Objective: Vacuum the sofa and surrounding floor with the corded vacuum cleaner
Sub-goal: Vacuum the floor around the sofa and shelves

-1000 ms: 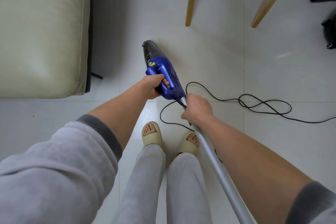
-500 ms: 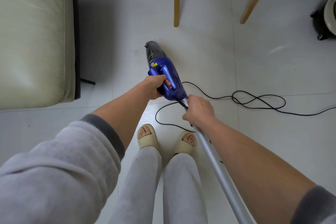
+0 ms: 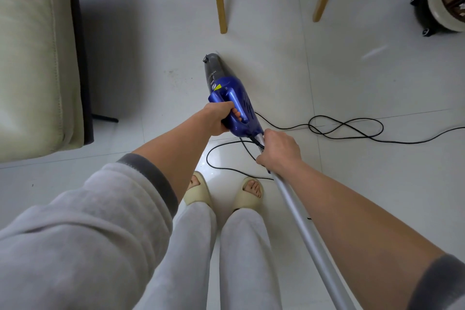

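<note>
View is shifting right since a second ago; sofa (image 3: 30, 58) sliding toward the edge. Left hand (image 3: 218, 118) gripping vacuum (image 3: 232, 103), right hand (image 3: 279, 151) clasping tube (image 3: 302, 221); cord (image 3: 347, 128) trailing. Floor work likely pending.

Little could be read. Pale lettering ran along the dark grey nose of the vacuum cleaner (image 3: 227, 93) — it seemed to begin with a "W", but the rest was too small and blurred to make out. A small yellow sticker (image 3: 218, 87) sat on the blue body just behind it — its print was unreadable.
</note>
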Tool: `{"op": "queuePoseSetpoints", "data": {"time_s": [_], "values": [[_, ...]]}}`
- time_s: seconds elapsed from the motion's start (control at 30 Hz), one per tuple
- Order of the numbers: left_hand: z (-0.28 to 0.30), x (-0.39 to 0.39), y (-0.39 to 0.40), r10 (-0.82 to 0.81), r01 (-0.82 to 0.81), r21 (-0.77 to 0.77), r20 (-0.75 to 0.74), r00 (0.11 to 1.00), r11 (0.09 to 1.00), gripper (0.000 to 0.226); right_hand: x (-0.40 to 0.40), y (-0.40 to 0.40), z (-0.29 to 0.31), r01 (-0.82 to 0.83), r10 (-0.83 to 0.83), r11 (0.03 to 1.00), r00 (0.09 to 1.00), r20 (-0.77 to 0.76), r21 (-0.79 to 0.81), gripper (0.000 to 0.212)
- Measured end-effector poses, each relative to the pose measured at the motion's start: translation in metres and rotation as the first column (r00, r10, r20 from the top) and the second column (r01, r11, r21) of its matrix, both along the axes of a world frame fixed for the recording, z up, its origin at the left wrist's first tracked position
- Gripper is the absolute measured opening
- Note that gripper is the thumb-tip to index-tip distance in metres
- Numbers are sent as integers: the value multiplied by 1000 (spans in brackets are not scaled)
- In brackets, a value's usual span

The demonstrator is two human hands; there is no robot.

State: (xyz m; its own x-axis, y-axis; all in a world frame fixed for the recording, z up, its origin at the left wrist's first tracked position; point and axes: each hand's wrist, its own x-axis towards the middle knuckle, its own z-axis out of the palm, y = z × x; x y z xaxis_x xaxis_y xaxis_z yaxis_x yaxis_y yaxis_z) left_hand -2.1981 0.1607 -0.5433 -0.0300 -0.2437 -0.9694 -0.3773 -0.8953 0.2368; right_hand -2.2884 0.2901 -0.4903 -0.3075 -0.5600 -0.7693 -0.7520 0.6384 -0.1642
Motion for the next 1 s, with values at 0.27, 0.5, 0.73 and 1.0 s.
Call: {"op": "queuePoseSetpoints", "data": {"time_s": [0.27,0.5,0.73,1.0], "values": [[7,-32,18,-71,71,-25,21,997,997,11,-25,21,4,46,-46,999,999,12,-17,27],[17,-63,36,-121,122,-50,19,992,991,12,-46,43,7,124,-123,992,992,35,-35,36],[17,-74,50,-164,164,-85,15,986,983,12,-50,59,-6,155,-150,987,984,97,-42,63],[18,-27,41,-142,144,-97,24,990,985,9,-2,46,-10,121,-117,992,987,111,-32,64]]}}
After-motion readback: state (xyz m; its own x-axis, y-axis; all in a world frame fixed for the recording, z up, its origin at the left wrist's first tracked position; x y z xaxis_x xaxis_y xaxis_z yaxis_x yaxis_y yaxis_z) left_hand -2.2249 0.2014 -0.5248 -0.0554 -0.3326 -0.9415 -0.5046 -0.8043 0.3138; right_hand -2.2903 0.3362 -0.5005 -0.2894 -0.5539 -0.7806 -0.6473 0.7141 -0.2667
